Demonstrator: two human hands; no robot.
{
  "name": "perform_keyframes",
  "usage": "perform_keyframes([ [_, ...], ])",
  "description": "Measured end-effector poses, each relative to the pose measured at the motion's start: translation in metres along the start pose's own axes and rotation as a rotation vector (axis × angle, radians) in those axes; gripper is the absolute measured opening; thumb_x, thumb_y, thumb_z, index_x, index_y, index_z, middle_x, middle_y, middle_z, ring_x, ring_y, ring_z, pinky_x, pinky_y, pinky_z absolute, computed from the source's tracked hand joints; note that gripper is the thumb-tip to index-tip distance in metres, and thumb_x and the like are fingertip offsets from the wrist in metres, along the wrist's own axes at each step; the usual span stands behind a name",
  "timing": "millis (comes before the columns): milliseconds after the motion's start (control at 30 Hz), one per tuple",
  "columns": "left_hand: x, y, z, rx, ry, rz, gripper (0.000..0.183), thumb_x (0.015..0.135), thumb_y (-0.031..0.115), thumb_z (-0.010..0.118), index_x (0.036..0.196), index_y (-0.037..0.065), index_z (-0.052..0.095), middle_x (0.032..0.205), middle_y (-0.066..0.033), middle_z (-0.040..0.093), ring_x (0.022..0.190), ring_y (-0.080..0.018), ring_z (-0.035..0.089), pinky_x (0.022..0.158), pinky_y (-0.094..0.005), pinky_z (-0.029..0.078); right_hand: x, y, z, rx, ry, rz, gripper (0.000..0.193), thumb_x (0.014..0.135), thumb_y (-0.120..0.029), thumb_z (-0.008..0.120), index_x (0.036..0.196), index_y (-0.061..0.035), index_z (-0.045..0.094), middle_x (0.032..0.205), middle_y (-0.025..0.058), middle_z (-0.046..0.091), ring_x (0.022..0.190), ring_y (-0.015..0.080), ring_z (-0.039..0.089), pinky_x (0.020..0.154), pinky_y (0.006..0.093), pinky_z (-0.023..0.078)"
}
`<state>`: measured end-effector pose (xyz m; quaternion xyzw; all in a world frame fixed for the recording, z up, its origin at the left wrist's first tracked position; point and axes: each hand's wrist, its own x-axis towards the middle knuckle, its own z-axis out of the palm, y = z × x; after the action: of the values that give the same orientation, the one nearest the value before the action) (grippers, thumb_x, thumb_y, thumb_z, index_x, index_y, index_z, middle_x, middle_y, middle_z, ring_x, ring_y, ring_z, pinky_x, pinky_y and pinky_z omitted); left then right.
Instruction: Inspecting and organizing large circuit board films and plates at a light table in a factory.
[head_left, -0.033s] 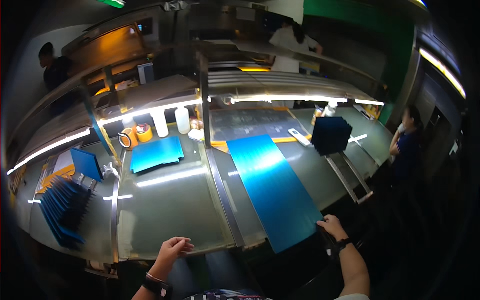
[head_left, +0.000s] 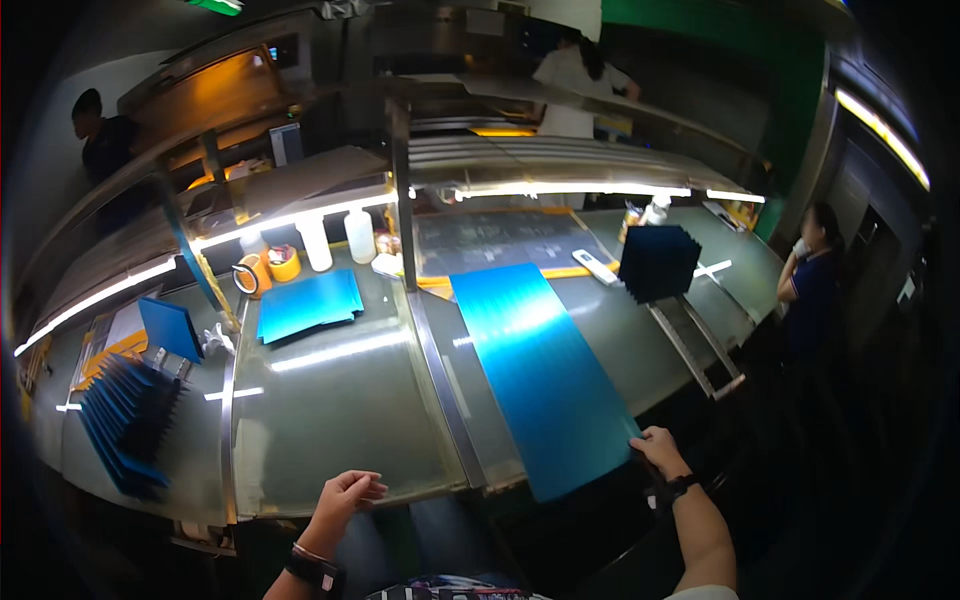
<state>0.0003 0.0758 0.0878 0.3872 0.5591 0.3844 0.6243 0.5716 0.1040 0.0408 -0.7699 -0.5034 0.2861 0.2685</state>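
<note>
My right hand pinches the near right edge of a long, shiny blue sheet. The sheet lies slantwise on the workbench, and its near end sticks out past the front edge. By the bench's front edge, left of the sheet, is my left hand. Its fingers are loosely curled together and nothing shows in them. Farther back on the left bench section lies a small stack of blue plates.
Blue plates stand fanned in a row at far left and in a dark stack on a metal rack at right. Bottles and tape rolls line the back. A white handheld device lies near the sheet. A person stands at right.
The view has shifted very slightly. My right hand and the blue sheet's near end sit a touch higher and farther left in the picture; the grip is the same.
</note>
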Motion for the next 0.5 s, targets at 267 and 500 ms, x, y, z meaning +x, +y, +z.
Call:
perform_keyframes([
  [267,-0.022,-0.014,-0.018,0.103,0.106,0.045,0.022,0.093,0.018,0.051,0.101,0.0,0.061,0.088,-0.011,0.067,0.08,-0.017,0.065,0.073,-0.0274,0.05,-0.125,0.013,0.055,0.92,-0.711,0.379,0.048,0.086,-0.014,0.063,0.125,0.0068,0.045,0.119,0.0156,0.055,0.11,0.024,0.054,0.092,0.0338,0.045],
  [500,-0.016,-0.008,-0.008,0.174,0.097,0.072,0.021,0.093,0.018,0.05,0.099,0.001,0.061,0.087,-0.0094,0.068,0.078,-0.0149,0.065,0.066,-0.0245,0.05,-0.145,-0.052,0.109,1.293,-0.271,0.379,0.035,0.085,-0.01,0.063,0.116,0.0034,0.052,0.111,0.0116,0.059,0.096,0.02,0.058,0.085,0.0319,0.047],
])
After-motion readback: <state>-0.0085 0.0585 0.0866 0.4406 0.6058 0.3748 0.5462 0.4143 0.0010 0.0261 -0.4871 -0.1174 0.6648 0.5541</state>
